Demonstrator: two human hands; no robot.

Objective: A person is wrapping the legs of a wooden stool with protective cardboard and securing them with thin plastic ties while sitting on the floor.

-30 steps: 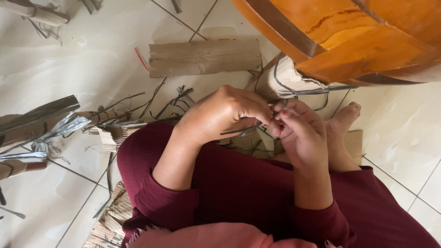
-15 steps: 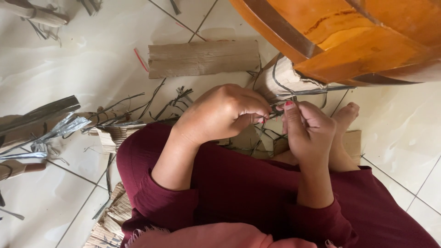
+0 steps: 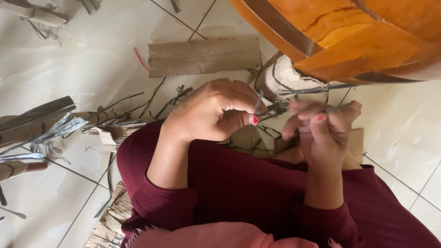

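Strands of thin dark strip [image 3: 275, 109] run between the two hands, their long axis lying roughly level from left to right, just above the person's lap in the maroon garment [image 3: 239, 183]. The left hand [image 3: 211, 112] is curled narrow, thumb and forefinger pinched on the near end of the strands, with one short piece sticking up past the knuckles. The right hand [image 3: 321, 128] sits just beside it on the far end; it is blurred, its fingers look loosely bent around a strand that runs on toward the right, but how firmly it grips cannot be told. The strands thus lie between the hands, touching both, the left hand having the clearer hold. Just beyond the hands a cardboard roll [image 3: 287, 76] wrapped with dark strips rests under the edge of an orange wooden seat [image 3: 358, 36]. A flat cardboard piece [image 3: 202, 57] lies on the tiled floor [image 3: 82, 59] further off, and loose silver and dark strips [image 3: 59, 128] are scattered toward the floor's left side.
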